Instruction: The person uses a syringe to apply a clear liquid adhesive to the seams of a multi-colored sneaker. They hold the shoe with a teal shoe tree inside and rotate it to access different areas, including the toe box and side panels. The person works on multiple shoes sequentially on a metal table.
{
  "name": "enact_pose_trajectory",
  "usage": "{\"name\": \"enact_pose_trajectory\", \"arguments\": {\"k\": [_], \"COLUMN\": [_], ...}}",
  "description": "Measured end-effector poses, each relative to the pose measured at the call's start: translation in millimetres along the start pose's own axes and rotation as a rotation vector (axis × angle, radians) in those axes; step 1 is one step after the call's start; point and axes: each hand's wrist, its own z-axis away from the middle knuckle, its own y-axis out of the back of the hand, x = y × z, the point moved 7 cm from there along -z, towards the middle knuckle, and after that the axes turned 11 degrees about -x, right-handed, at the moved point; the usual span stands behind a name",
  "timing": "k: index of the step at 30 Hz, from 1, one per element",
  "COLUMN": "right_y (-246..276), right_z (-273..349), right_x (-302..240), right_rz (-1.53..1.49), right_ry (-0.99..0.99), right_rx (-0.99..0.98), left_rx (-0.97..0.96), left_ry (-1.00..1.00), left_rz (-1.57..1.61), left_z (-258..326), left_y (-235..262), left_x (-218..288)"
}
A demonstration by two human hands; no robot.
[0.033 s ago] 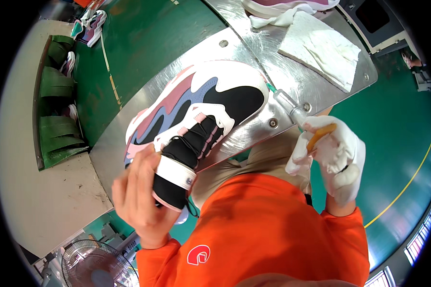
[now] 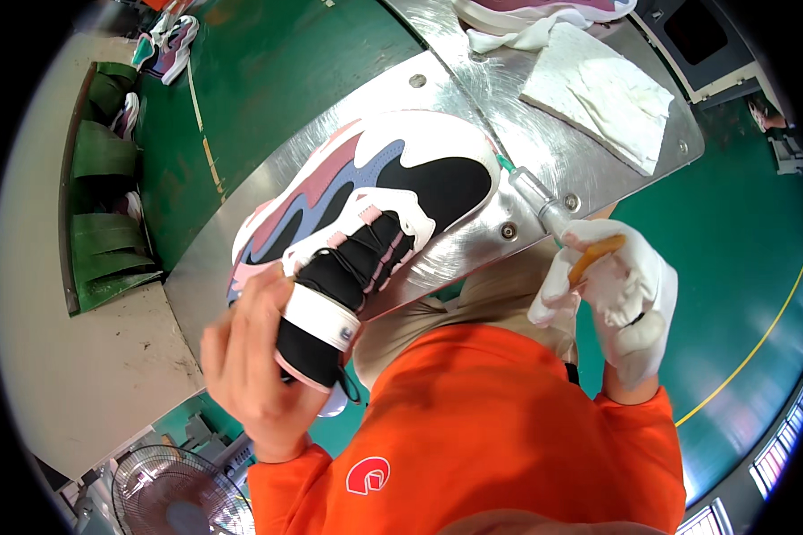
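Note:
A sneaker [image 2: 352, 209] in white, black, blue and mauve lies tilted on the metal table, its laced top facing me and its toe toward the far right. My bare left hand [image 2: 263, 357] is closed round its heel and collar, fingers beside the white tongue label [image 2: 321, 316]. My right hand [image 2: 616, 285], in a white glove with an orange finger cover [image 2: 595, 256], grips a clear syringe [image 2: 542, 201]. The syringe's green tip [image 2: 505, 164] is at the edge of the toe sole; I cannot tell whether it touches.
A white pad with a crumpled cloth [image 2: 602, 98] lies on the metal table [image 2: 437, 80] at the far right, near another shoe [image 2: 544, 13]. On the left, a green-flapped opening [image 2: 107, 178] borders a green surface carrying more shoes [image 2: 168, 49]. A fan [image 2: 178, 490] stands at lower left.
The sneaker's heel and my left hand have shifted slightly to the left. My right hand has barely moved, and the syringe tip stays by the toe.

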Motion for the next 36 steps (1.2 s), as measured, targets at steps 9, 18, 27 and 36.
{"name": "enact_pose_trajectory", "arguments": {"k": [9, 18, 27, 36], "right_y": [10, 6, -1, -5], "right_z": [-24, -28, -36, -36], "right_x": [40, 53, 48, 41], "right_rz": [0.1, 0.243, 0.325, 0.388], "right_ry": [0.28, 0.558, 0.67, 0.713], "right_rx": [-0.178, -0.306, -0.357, -0.361], "left_rx": [-0.228, -0.482, -0.687, -0.57], "left_ry": [0.103, 0.261, 0.399, 0.466], "left_rz": [0.237, 0.664, 0.718, 0.595], "left_z": [-48, -95, -126, -135], "left_y": [1, -29, -39, -33], "left_x": [-43, -93, -125, -143]}}
